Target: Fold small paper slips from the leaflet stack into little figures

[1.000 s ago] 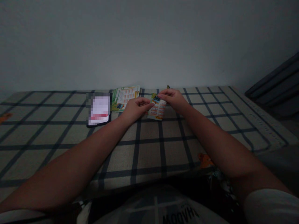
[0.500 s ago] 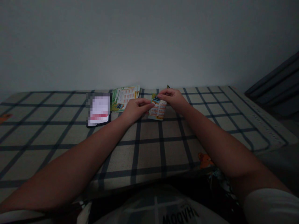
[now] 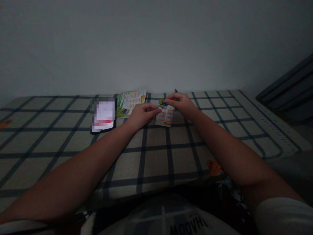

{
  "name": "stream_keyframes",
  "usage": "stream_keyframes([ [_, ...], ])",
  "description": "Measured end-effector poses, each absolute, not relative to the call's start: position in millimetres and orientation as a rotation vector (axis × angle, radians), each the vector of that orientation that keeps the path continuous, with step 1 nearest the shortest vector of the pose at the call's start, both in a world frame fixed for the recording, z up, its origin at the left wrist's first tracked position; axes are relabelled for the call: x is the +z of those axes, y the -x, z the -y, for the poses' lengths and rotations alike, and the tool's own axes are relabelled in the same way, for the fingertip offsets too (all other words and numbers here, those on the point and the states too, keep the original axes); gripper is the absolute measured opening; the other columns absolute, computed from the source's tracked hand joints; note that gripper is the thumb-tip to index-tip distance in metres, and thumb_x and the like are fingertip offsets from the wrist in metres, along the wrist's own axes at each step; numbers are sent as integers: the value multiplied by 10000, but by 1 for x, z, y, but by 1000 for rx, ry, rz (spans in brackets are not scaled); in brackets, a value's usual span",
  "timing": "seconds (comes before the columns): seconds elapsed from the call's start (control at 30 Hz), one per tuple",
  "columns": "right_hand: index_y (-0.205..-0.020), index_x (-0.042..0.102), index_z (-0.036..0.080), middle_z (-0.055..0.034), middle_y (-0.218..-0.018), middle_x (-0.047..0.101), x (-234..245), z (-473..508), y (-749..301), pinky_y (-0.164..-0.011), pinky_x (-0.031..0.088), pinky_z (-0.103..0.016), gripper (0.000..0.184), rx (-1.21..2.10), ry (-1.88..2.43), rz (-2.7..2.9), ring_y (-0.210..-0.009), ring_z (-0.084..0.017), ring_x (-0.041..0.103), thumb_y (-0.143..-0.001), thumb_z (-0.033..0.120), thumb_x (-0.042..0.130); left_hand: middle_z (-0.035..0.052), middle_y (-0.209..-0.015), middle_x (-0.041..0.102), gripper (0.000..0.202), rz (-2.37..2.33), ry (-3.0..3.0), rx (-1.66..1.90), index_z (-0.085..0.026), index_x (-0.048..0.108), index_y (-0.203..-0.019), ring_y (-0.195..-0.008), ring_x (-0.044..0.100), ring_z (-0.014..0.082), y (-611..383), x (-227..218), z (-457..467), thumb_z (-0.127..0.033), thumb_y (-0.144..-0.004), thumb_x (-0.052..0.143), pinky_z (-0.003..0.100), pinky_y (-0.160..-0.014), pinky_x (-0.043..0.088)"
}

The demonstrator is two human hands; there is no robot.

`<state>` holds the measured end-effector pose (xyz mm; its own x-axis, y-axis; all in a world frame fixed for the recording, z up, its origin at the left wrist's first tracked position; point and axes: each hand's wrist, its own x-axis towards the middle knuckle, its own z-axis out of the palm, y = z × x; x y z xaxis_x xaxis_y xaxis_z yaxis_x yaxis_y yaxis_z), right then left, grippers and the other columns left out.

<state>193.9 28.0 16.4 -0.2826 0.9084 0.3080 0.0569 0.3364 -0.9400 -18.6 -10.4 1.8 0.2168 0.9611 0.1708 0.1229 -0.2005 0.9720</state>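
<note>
A small printed card (image 3: 166, 117) is held between my two hands, over the checked cloth. It has rows of orange-and-white print, a blue and green picture at the top and a yellow strip at its lower edge. My left hand (image 3: 144, 114) pinches its left side between thumb and fingers. At its upper right, my right hand (image 3: 180, 102) grips the card with thumb and fingertips. Left of it, a fanned stack of similar cards (image 3: 133, 99) lies beyond my left wrist. Just behind my right hand shows the tip of a dark object, mostly hidden.
A phone (image 3: 104, 114) with a lit, blurred screen lies left of the stack. The checked tablecloth (image 3: 156, 160) covers the table up to the pale wall (image 3: 156, 45). Orange bear prints show on the cloth. At far right hangs dark pleated fabric (image 3: 290, 88).
Almost nothing differs. The card tilts very slightly between my fingers, while both hands, the stack and the phone stay in place.
</note>
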Motion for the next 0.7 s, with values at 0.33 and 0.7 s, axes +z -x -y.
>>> stream_keyframes([
  [0.33, -810, 740, 192, -17, -795, 710, 13, -31, -194, -692, 503, -273, 317, 1093, 891, 1610, -753, -149, 616, -700, 469, 849, 42, -803, 771, 346, -1039, -1516, 1123, -189, 785, -893, -658, 669, 145, 19, -2, 8, -477, -721, 872, 283, -638, 566],
  [0.7, -810, 738, 179, -7, -774, 688, 17, -27, -192, -648, 456, -258, 337, 1110, 900, 1589, -710, -129, 569, -692, 474, 852, 51, -839, 781, 330, -1009, -1495, 1129, -182, 780, -890, -716, 701, 162, 18, 0, 10, -451, -723, 874, 312, -710, 602],
])
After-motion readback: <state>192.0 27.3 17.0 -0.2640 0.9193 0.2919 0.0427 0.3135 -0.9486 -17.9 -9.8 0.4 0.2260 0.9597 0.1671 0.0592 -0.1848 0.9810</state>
